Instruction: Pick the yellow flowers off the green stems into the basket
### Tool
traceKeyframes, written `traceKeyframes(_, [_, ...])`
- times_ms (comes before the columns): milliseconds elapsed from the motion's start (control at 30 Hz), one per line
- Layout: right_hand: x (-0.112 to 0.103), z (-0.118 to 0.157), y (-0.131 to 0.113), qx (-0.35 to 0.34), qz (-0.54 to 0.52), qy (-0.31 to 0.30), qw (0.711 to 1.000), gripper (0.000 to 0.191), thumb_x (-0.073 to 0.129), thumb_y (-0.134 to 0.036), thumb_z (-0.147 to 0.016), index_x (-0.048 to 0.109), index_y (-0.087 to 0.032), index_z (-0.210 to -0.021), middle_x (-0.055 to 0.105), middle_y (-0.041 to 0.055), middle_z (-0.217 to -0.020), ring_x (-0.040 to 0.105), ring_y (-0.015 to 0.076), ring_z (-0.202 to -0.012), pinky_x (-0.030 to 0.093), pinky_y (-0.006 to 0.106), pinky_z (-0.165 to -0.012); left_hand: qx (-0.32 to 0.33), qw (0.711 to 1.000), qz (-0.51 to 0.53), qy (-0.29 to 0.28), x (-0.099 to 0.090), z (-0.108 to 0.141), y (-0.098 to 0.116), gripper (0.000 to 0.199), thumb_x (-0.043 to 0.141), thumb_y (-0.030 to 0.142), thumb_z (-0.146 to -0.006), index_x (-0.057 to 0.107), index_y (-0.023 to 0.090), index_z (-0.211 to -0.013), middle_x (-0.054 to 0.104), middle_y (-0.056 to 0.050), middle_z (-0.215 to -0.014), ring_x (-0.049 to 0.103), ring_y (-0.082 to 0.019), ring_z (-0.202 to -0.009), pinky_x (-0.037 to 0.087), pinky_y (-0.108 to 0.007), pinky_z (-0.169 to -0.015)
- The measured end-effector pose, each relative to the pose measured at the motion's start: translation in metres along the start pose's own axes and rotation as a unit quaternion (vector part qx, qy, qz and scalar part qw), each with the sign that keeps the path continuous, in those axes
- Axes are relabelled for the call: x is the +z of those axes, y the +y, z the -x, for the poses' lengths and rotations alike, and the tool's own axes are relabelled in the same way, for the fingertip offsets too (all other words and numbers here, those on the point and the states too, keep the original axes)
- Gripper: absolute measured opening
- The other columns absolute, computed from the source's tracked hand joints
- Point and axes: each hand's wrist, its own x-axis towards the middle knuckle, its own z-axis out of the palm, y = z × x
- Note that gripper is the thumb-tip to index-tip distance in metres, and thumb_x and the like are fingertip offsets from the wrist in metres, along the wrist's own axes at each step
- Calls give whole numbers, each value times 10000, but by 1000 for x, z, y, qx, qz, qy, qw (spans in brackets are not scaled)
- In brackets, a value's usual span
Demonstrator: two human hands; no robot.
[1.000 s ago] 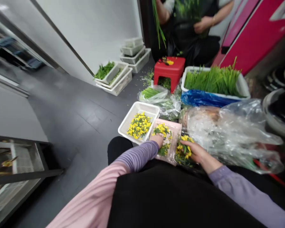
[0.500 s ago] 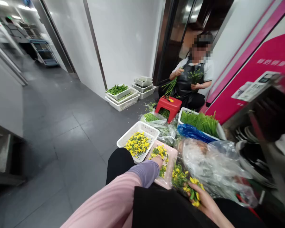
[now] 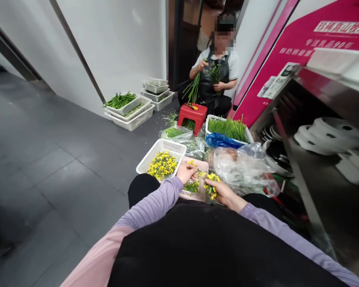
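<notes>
My right hand (image 3: pixel 224 193) is closed around a bunch of yellow-flowered green sprigs (image 3: pixel 212 187), over the right side of a pink tray (image 3: pixel 202 165). My left hand (image 3: pixel 187 173) is above the tray, thumb and fingers pinched at a small flower sprig (image 3: pixel 199 173) beside the bunch. More yellow flowers and greens (image 3: pixel 192 186) lie in the tray, partly hidden by my hands. Left of it, touching or nearly so, a white perforated basket (image 3: pixel 145 159) holds a heap of picked yellow flowers (image 3: pixel 163 165).
A co-worker (image 3: pixel 215 75) crouches behind a red stool (image 3: pixel 193 113), holding green stems. White baskets (image 3: pixel 131 121) of greens stand by the wall. Clear plastic bags (image 3: pixel 236 163), a blue bag (image 3: pixel 224 140) and a basket of long greens (image 3: pixel 227 127) lie ahead right. A shelf of white dishes (image 3: pixel 329 135) stands right.
My left hand has risen from the flowers in the tray toward the bunch. My right hand has brought its bunch in over the tray. The view has turned right.
</notes>
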Motion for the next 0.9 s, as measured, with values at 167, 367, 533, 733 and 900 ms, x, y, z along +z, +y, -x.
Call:
traceKeyframes(167, [12, -7, 0, -36, -25, -17, 999, 169, 686, -234, -612, 595, -147, -725, 649, 23, -626, 566, 130, -502, 437, 234, -472, -8, 1000, -22, 2, 8, 31, 11, 95, 590, 177, -711, 573, 101, -766, 521, 36, -421, 474, -74, -349, 427, -209, -406])
traceKeyframes(367, [6, -10, -4, -10, -50, -58, 997, 140, 657, -244, -640, 605, -151, -731, 658, 39, -656, 588, 150, -537, 454, 258, -516, -28, 999, -33, 4, 17, 32, -3, 135, 597, 222, -713, 576, 106, -779, 520, 37, -430, 488, -76, -362, 420, -196, -387])
traceKeyframes(533, [1, -10, -5, -21, -75, -60, 995, 153, 676, -239, -613, 608, -148, -714, 660, 34, -647, 609, 171, -587, 472, 281, -588, -61, 998, -7, 6, 28, 31, 2, 153, 608, 222, -705, 538, 91, -743, 550, 19, -483, 513, -76, -371, 420, -180, -363])
traceKeyframes(733, [-8, -18, 3, -7, -102, -93, 990, 184, 681, -250, -607, 609, -133, -731, 666, 48, -689, 623, 182, -657, 481, 286, -619, -128, 985, 108, -41, 26, 31, 3, 136, 569, 199, -738, 536, 71, -710, 588, -26, -575, 542, -65, -423, 437, -157, -383])
traceKeyframes(900, [-16, -19, 12, -9, -121, -95, 988, 213, 692, -242, -586, 611, -135, -752, 671, 52, -714, 624, 202, -708, 483, 298, -629, -163, 978, 120, -43, 25, 33, -1, 177, 501, 276, -791, 480, 105, -751, 593, -24, -576, 547, -88, -403, 428, -173, -359])
